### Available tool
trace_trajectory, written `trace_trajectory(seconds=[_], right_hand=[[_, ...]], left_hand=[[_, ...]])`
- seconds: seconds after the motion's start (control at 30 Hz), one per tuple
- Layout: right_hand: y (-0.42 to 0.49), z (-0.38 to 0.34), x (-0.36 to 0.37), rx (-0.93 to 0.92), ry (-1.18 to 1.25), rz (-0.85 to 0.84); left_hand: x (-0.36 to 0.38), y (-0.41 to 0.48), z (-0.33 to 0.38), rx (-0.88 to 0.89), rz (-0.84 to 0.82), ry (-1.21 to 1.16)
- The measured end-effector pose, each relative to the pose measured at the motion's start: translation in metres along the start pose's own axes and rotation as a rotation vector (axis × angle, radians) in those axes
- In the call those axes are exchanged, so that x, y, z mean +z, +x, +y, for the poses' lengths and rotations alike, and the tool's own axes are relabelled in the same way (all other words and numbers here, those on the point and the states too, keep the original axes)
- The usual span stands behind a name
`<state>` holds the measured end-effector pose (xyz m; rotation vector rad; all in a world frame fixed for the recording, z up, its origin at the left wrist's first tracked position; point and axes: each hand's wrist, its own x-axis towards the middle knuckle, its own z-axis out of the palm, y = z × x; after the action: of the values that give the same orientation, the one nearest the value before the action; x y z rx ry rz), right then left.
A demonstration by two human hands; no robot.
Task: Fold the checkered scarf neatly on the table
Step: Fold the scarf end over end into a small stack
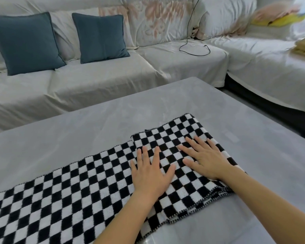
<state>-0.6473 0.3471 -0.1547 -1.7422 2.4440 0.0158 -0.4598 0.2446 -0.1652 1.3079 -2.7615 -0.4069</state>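
Checkered scarf (95,182) lies on grey table (77,131), right end doubled over into a layered stack. Left hand (151,175) and right hand (205,160) both flat, palms down, fingers spread, pressing on that folded part, gripping nothing. No legible writing or labels on scarf or table.

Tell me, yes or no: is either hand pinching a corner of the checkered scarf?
No: the left hand and right hand both lie flat, fingers spread, on the folded part of the black-and-white checkered scarf.
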Motion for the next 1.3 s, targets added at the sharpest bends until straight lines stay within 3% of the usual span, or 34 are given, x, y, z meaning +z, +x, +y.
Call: trace_trajectory(seconds=[0.37, 0.57, 0.8, 1.03, 1.3], right_hand=[[-0.001, -0.003, -0.001, 0.004, 0.010, 0.023], [-0.001, -0.002, -0.001, -0.016, 0.010, 0.029], [-0.001, -0.002, 0.000, -0.011, 0.037, 0.065], [-0.002, -0.003, -0.001, -0.018, 0.053, 0.063], [-0.002, -0.001, 0.000, -0.029, 0.058, 0.076]], left_hand=[[0.007, -0.004, 0.000, -0.003, 0.053, -0.031], [0.007, -0.008, -0.002, 0.000, 0.034, -0.013], [-0.006, 0.009, -0.005, 0.035, -0.101, 0.065], [-0.008, 0.035, -0.029, -0.001, -0.063, 0.069], [-0.001, -0.021, -0.014, 0.077, -0.065, 0.028]])
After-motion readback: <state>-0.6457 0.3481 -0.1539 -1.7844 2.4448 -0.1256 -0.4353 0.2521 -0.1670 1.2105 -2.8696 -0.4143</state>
